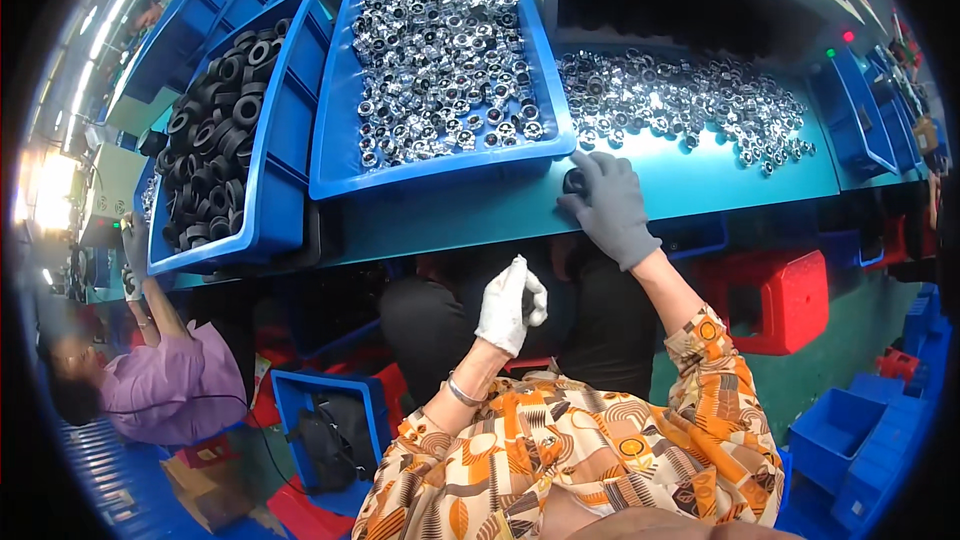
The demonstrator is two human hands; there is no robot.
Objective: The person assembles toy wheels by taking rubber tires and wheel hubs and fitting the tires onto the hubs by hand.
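We list first the right hand [610, 205], in a grey glove, its thumb and fingers clamped on one dark round piece [573, 182], which sits over the near part of the teal surface [720, 185], just beside the lower right corner of the blue tray. Next we record the left hand [508, 308], in a white glove, raised in front of the body on the near side of the surface, fingers curled in toward the thumb; we cannot tell whether it holds anything. We enter the blue tray [330, 180], set on the surface and filled with small shiny metal pieces [440, 70] with dark centres. To the right of the tray, we note a loose heap [680, 95] of similar shiny pieces, spread straight on the surface. To the left of the tray, we count one blue bin [275, 205], tilted in our view and heaped with black rings [210, 140]. Below the surface, we register a red stool [795, 302] to the right and, to the left, a blue crate [375, 410] with a black bag [335, 440] in it. We close with a co-worker in a purple top [175, 390] at the far left, and a metal bracelet [463, 390] on the left wrist.
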